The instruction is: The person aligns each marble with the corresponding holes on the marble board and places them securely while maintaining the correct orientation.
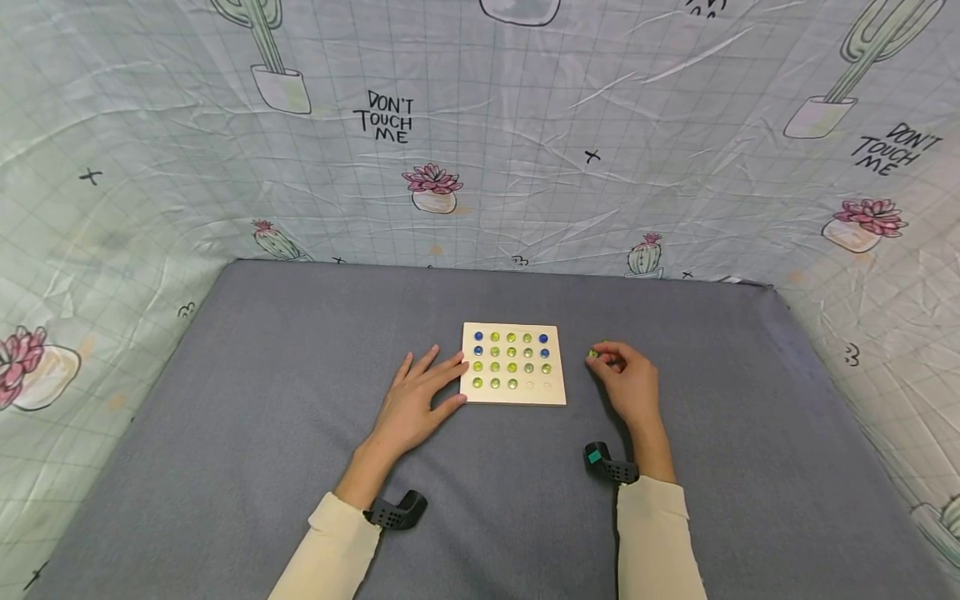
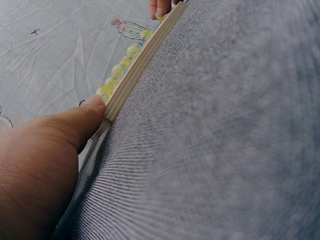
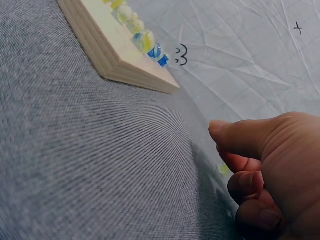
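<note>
A pale wooden board (image 1: 513, 397) lies on the cloth, with rows of glass marbles seated in its hollows. Most marbles are yellow-green (image 1: 512, 367); several blue ones (image 1: 478, 336) sit in the far corners. Two hollows (image 1: 538, 386) at the near right corner are bare. Spread out at the board's left edge, my left hand (image 1: 408, 408) touches it with thumb and fingertips. To the right of the board, my right hand (image 1: 633, 383) pinches a yellow-green marble (image 1: 592, 353) between thumb and forefinger. Its other fingers are curled, as the right wrist view shows.
Grey cloth (image 1: 300, 350) covers the table around the board. A printed curtain (image 1: 510, 167) with cactus drawings hangs behind the far edge and along both sides. Dark wrist cameras (image 1: 397, 510) are strapped to both wrists.
</note>
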Demonstrator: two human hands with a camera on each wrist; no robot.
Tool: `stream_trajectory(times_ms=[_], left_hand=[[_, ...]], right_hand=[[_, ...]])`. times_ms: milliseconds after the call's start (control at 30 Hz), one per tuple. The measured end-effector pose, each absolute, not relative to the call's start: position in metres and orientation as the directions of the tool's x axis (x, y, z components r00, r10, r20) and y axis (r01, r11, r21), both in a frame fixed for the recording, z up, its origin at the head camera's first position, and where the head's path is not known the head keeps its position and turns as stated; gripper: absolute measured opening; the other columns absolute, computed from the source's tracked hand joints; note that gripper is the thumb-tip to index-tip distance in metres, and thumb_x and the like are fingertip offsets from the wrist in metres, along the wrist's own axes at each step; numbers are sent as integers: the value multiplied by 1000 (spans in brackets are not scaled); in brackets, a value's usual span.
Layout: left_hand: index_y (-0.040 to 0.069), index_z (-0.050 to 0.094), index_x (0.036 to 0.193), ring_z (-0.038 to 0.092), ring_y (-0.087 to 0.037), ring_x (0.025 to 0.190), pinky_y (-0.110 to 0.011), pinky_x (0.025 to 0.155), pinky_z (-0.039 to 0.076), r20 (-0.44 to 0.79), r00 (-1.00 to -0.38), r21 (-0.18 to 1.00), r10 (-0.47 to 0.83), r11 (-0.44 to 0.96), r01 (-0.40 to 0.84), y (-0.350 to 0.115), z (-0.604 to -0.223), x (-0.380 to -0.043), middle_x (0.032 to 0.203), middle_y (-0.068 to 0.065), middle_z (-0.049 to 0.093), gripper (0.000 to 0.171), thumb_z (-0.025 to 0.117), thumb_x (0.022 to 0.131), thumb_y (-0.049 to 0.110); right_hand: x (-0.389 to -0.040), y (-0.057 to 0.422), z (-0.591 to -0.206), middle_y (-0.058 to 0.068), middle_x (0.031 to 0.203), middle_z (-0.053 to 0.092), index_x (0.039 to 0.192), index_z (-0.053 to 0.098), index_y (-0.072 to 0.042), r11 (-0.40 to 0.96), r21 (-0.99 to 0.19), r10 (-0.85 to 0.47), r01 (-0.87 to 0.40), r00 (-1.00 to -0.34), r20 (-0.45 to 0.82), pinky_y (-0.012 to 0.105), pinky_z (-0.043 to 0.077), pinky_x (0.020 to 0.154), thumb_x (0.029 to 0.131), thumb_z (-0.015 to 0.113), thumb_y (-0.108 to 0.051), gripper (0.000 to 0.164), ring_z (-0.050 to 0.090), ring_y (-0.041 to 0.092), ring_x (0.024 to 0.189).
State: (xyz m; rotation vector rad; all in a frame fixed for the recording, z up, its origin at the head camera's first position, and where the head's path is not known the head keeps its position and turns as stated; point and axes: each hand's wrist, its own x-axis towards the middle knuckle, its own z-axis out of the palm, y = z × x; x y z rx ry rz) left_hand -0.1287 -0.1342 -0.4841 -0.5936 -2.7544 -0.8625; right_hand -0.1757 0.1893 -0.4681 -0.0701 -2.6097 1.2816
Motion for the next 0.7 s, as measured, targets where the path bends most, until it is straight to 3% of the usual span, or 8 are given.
stream_trajectory(times_ms=[700], left_hand=[[19, 57, 136, 30, -28, 139, -49, 116, 9, 303, -901, 503, 310, 751, 427, -134, -484, -129, 143, 3, 47, 50, 65, 91, 38]], right_hand=[[-174, 177, -461, 4, 82, 65, 101, 71, -9, 558, -815, 32, -159, -977, 212, 21, 39, 53, 85, 75, -19, 19, 51, 17, 66]])
